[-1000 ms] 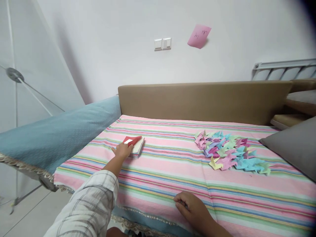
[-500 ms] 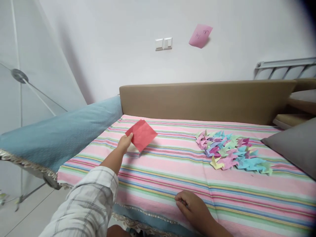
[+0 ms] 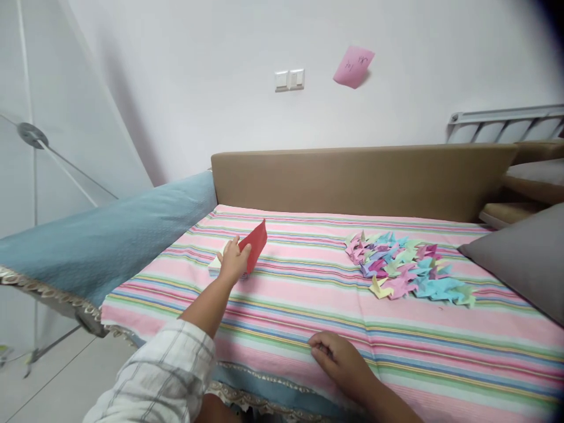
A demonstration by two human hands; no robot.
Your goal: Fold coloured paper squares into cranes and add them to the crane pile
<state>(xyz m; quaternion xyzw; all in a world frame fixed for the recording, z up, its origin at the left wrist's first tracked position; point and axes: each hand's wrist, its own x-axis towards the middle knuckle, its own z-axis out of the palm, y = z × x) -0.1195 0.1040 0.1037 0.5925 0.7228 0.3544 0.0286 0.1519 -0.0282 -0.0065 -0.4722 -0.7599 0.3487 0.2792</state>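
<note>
My left hand [image 3: 233, 261] pinches a red sheet of paper [image 3: 258, 244] by its edge, holding it tilted up on its side. Right under that hand lies a stack of paper [image 3: 214, 267] with a pale top sheet, partly hidden by my fingers. My right hand [image 3: 337, 358] rests near the front edge of the striped cloth [image 3: 304, 299]. Its fingers are curled in, and no object shows between them. To the right lie many folded paper figures [image 3: 405, 264] in pink, blue, green, purple and yellow.
A brown backrest [image 3: 361, 182] runs along the wall, with a blue-covered armrest [image 3: 132, 226] at the left. A grey cushion [image 3: 524, 258] sits at the right. On the wall are a pink note [image 3: 353, 67] and a pair of switches [image 3: 289, 80].
The red sheet has swung from lying nearly flat above the stack to standing on its side. My left hand has shifted slightly right over the stack; the right hand has barely moved.
</note>
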